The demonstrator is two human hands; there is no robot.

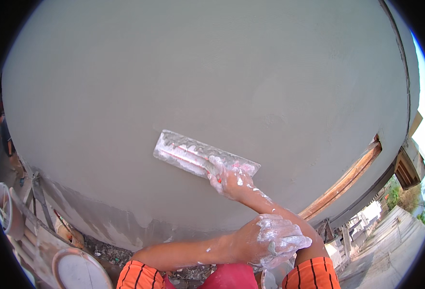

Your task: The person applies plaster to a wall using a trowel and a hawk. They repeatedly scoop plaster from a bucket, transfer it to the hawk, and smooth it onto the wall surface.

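My right hand (231, 182) is closed round the handle of a plastering trowel (178, 148). Its long rectangular blade lies tilted against a smooth grey plastered wall (140, 67), and wet grey and white plaster smears its back. Low in front of me, my left hand (276, 238) crosses before my right forearm. Its fingers are curled in and caked with whitish plaster. Whatever they hold, if anything, is hidden. Along the wall's lower part, a rougher, darker band of plaster (111, 216) shows.
A wooden bar (342, 183) is set into the wall at right. Buckets (14, 212) and a round pale-filled tub (80, 269) stand at lower left beside wooden scaffold poles (41, 200). Another person (4, 135) is at far left. Sloping roof sheets (390, 241) lie at lower right.
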